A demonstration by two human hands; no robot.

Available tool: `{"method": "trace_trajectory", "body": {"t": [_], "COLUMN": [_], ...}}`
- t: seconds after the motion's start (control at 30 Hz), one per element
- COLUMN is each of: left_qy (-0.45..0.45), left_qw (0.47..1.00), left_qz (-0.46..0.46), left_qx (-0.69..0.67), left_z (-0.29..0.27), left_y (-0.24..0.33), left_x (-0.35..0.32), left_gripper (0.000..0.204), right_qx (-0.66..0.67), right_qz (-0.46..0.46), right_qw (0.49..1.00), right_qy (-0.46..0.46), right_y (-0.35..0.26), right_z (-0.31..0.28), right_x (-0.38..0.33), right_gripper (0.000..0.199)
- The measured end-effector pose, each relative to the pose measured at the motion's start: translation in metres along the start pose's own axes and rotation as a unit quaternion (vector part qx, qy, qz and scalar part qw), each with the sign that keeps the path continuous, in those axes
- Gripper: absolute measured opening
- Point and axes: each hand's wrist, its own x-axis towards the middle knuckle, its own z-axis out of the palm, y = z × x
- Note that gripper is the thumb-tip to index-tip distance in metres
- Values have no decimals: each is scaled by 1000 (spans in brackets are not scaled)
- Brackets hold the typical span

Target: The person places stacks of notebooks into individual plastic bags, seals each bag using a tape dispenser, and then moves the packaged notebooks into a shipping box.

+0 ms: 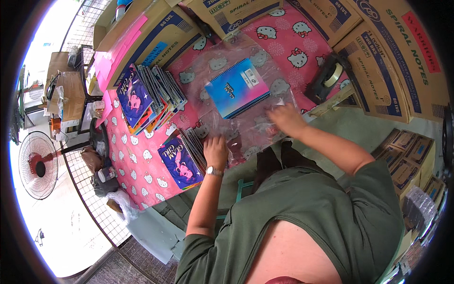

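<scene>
A spiral notebook (238,89) with a blue-to-pink cover lies on a clear plastic sheet (255,124) spread over the table, and more wire binding shows along its near edge. At the sheet's near left edge is my left hand (216,152), wearing a wristwatch, its fingers together and closed on the plastic. My right hand (287,119) is over the sheet's right side, below the notebook; motion blur hides how its fingers are set. Just left of my left hand stands a pile of purple-covered spiral notebooks (180,163).
A second notebook stack (137,97) sits farther back left, near pink paper sheets (116,54). A tape dispenser (326,80) rests at the table's right edge. Cardboard boxes (373,71) line the back and right. A fan (39,165) stands beyond a wire grid at left.
</scene>
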Motion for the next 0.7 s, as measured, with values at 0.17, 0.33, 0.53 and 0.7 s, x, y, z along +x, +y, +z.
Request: {"method": "trace_trajectory", "body": {"t": [0.17,0.33,0.53,0.7], "left_qy": [-187,-78,170,-46], "left_qw": [980,793,976,995], "left_qz": [0,-301,-23,15], "left_qx": [-61,-524,-135,-84], "left_z": [-15,-43,2,44], "left_y": [-36,-123,-19,54], "left_x": [-13,77,76,65], "left_gripper": [17,19,22,77], "right_qx": [225,469,586,662], "right_qz": [9,193,368,408], "right_qw": [974,859,693,618], "right_qy": [-17,-66,-202,-114], "right_y": [81,133,168,138], "right_z": [-15,-29,24,42], "right_x": [-8,97,119,112], "right_gripper": [16,12,17,23]}}
